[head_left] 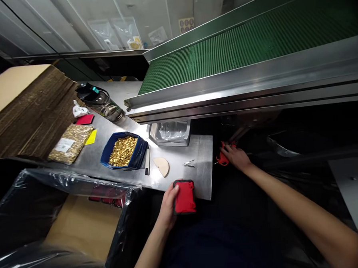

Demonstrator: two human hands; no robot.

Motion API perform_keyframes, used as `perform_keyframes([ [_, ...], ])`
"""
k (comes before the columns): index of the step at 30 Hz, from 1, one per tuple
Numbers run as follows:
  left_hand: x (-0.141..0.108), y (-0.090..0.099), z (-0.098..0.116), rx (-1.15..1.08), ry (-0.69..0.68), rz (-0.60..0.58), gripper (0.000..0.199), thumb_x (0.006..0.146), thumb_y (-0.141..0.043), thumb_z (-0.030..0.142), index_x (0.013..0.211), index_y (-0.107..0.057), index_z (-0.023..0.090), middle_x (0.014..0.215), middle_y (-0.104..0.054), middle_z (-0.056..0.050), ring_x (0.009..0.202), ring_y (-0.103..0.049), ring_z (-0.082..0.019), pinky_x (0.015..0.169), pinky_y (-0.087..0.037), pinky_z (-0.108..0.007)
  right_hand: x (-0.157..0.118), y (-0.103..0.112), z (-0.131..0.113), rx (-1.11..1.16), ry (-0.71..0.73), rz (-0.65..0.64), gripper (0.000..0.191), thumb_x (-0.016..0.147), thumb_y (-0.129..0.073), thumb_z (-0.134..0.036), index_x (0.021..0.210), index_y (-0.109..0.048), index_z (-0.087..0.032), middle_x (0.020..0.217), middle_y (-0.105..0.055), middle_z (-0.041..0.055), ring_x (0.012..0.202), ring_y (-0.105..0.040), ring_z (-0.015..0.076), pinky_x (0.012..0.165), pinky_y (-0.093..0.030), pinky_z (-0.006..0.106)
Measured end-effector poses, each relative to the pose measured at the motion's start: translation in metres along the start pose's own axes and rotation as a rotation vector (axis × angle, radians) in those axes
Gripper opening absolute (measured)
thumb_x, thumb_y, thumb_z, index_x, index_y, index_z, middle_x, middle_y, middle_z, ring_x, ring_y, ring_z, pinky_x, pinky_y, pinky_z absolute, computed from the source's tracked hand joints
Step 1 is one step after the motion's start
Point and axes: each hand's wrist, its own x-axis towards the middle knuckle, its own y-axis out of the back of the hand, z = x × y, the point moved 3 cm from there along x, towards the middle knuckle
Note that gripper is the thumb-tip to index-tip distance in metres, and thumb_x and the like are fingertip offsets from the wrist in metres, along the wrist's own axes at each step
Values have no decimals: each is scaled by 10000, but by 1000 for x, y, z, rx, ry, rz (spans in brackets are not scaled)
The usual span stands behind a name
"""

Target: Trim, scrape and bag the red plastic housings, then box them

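Observation:
My left hand (168, 204) grips a flat red case with black edges (184, 197) by its left side, in front of the metal table's near edge. To the right of the table, my right hand (236, 157) has its fingers on a red tool (223, 156); what the fingers close on is partly hidden. A small pair of metal nippers (188, 164), a pale half-round piece (162, 166) and a slim black-and-white knife (147, 161) lie on the metal table (202, 152). Left of them stands a blue bin (106, 153) full of small golden pieces (122, 151).
A green ribbed conveyor (222, 47) slopes over the table's back. Behind the bin are a bottle (107, 107) and a grey tray (170, 140). Stacked cardboard (30, 113) and a bag of golden pieces (73, 143) stand left. A plastic-lined box (82, 227) is at lower left.

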Motion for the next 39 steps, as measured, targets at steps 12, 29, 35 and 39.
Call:
perform_keyframes([
  [12, 38, -16, 23, 709, -226, 4, 544, 961, -574, 608, 1335, -609, 215, 1216, -683, -126, 1148, -620, -332, 1080, -423, -512, -12, -18, 6, 161, -338, 175, 463, 1035, -519, -239, 1486, -439, -170, 1378, -566, 136, 1171, -604, 246, 961, -535, 410],
  [29, 30, -6, 17, 833, -268, 108, 554, 987, -489, 618, 1373, -529, 223, 1137, -642, -90, 1005, -655, -283, 893, -526, -432, -16, -38, 28, 682, -630, -5, 385, 1020, -552, -507, 1151, -657, -161, 1026, -699, 58, 954, -679, 204, 919, -558, 445],
  [35, 21, 3, 15, 806, -253, 136, 567, 982, -500, 624, 1393, -508, 234, 1184, -644, -97, 920, -659, -254, 828, -550, -415, -9, -45, 34, 1153, -596, 0, 303, 1014, -601, -422, 1127, -668, -149, 1042, -710, 52, 933, -693, 184, 873, -592, 405],
  [39, 19, 8, 13, 789, -274, 172, 573, 962, -532, 625, 1370, -539, 224, 1213, -652, -116, 930, -668, -264, 834, -567, -428, -6, -51, 25, 1495, -577, 13, 274, 1007, -626, -389, 1110, -667, -139, 1005, -716, 42, 870, -702, 160, 791, -614, 350],
])
